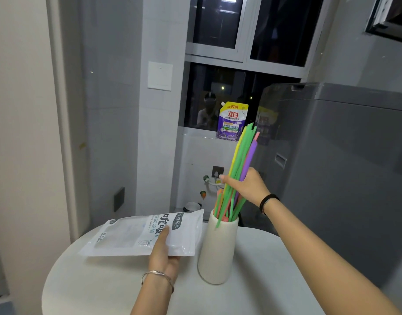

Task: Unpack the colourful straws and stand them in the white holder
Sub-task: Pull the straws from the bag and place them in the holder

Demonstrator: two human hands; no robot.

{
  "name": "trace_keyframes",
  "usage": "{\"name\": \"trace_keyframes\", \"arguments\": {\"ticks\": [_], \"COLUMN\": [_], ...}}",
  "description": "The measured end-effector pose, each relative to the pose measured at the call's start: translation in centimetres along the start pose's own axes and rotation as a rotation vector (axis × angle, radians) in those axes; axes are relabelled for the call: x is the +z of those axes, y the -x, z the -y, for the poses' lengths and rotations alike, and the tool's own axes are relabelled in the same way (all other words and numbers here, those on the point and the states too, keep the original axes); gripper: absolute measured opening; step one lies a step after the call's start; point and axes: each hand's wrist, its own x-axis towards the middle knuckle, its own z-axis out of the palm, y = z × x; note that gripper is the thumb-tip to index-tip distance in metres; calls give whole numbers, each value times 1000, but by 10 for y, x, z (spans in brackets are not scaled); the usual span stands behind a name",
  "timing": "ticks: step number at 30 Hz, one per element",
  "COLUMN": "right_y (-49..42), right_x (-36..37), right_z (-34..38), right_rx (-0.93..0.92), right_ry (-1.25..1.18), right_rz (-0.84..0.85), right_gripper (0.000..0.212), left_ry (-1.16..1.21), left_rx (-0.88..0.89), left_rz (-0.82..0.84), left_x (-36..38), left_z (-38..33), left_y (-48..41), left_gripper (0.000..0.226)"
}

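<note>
A round white table (100, 283) fills the lower view, and its curved near-left edge drops off toward a pale wall. Bare tabletop lies in front between the person's two forearms, and more lies to the right of the holder. A large grey washing machine (345, 160) stands close behind the table on the right. Behind the table are a tiled wall and a dark window. A purple detergent pouch (233, 121) stands on the sill.

The white holder (218, 251), a tall tapered vase, stands upright on the table, right of centre and toward the far edge. The colourful straws (242, 153) are green, yellow, purple and pink. They rise out of its mouth as one loose bundle that leans up and to the right. Their lower ends sit inside the opening, though one green end shows in front of the rim.

The right hand (246, 186) is just above the holder's mouth. It is closed around the middle of the bundle, with the thumb pointing left. A black band circles that wrist.

The left hand (163, 251) pinches the near edge of the white straw packet (138, 235), thumb on top and fingers underneath. It holds the packet roughly flat above the table, just left of the holder. A thin bracelet (158, 275) sits on that wrist.
</note>
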Motion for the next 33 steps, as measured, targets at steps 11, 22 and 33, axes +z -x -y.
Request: {"name": "trace_keyframes", "arguments": {"ticks": [11,22,33], "right_y": [-5,4,10], "right_x": [-4,1,10], "right_z": [2,-4,-10], "right_rx": [-9,14,101], "right_ry": [13,-122,-293], "right_rz": [-42,137,60], "right_gripper": [37,16,27], "left_ry": [2,-18,-9], "left_rx": [-3,-12,-19], "left_rz": [2,-20,-14], "left_x": [1,-2,-2], "left_z": [2,5,4], "left_y": [2,-2,-3], "left_gripper": [38,43,44]}}
